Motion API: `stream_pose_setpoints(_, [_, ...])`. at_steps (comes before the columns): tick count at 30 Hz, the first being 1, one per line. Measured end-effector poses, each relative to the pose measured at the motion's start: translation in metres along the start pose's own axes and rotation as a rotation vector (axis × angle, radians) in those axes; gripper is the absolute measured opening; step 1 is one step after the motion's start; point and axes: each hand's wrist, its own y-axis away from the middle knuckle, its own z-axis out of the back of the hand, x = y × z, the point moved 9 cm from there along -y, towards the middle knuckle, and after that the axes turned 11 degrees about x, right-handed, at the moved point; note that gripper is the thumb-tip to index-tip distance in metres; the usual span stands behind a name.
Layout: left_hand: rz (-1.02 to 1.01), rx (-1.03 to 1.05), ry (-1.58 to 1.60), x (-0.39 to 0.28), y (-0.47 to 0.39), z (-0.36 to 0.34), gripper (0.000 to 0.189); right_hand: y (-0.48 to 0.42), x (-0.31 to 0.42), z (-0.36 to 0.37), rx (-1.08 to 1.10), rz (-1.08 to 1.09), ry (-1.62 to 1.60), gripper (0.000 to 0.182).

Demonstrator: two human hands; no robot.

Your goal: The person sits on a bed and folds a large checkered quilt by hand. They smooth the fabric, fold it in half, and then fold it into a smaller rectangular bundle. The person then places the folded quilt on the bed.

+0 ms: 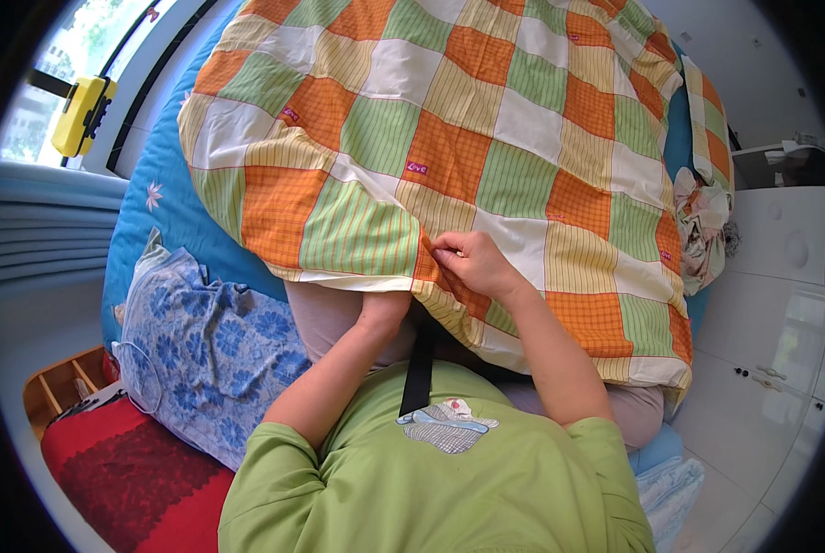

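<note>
A patchwork duvet cover [454,138] in orange, green, white and cream squares spreads over my lap and the bed in front of me. My right hand [473,257] pinches a fold of it between thumb and fingers, close to the near edge. From the left, my left hand [387,305] reaches beneath the cover's white hem. Only its wrist and the back of the hand show; the fingers are hidden under the cloth. A black strap [420,366] runs down between my forearms.
A blue bed sheet [153,166] shows at the left. There, a blue flowered pillow [212,352] lies beside a red cloth [136,463]. Crumpled fabric [701,228] sits at the right edge of the bed, near white cabinets [765,311]. A yellow case-like object [80,116] is by the window.
</note>
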Motion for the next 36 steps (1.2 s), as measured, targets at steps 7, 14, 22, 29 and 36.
stream_pose_setpoints(7, [0.028, 0.061, 0.198, -0.013, 0.004, -0.002, 0.038, -0.001, 0.032, 0.05, -0.329, 0.097, 0.463, 0.013])
stream_pose_setpoints(14, [0.074, 0.191, 0.549, 0.003, -0.003, -0.009, 0.038, -0.003, 0.05, 0.032, -0.501, 0.164, 0.604, 0.009])
stream_pose_setpoints(22, [0.032, 0.29, 0.538, 0.016, -0.01, -0.016, 0.033, 0.018, 0.022, 0.013, -0.081, 0.115, 0.074, 0.033])
stream_pose_setpoints(29, [-0.12, 0.175, -0.173, -0.018, -0.007, 0.001, 0.02, 0.012, 0.022, 0.013, -0.09, -0.042, 0.072, 0.014])
stream_pose_setpoints(36, [-0.444, 0.156, -0.687, -0.041, -0.009, 0.0, 0.024, 0.015, 0.04, 0.023, -0.014, -0.061, -0.019, 0.011])
